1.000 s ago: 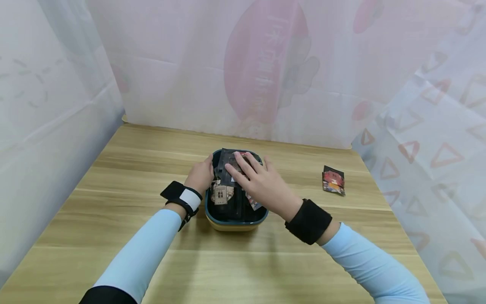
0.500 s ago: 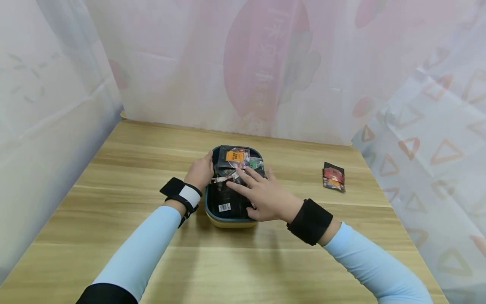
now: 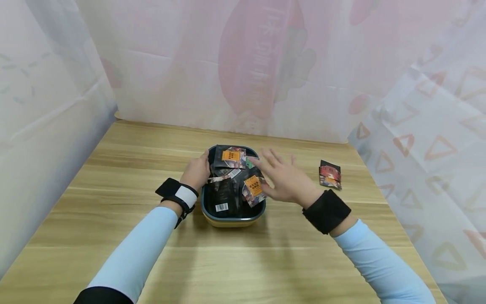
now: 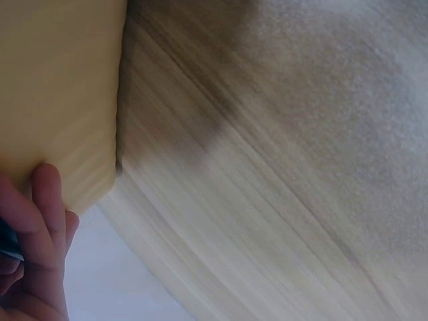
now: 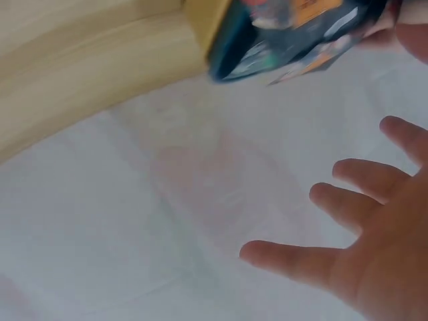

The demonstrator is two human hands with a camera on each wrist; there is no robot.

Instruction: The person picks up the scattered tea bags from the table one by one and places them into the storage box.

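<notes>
Desk [image 3: 235,261]: bare wood grain nearest the person.
Box [image 3: 231,220]: rounded yellow, blue rim, glossy packets inside.
Left hand [image 3: 196,173]: fingers curled on box's left wall.
Right hand [image 3: 284,179]: fingers spread, holding nothing, over box's right edge.
Loose packet [image 3: 329,174]: just beyond right hand.

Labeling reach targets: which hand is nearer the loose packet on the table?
Right. The right hand is open, between the box and the packet; the left hand grips the box's far-side edge.
</notes>
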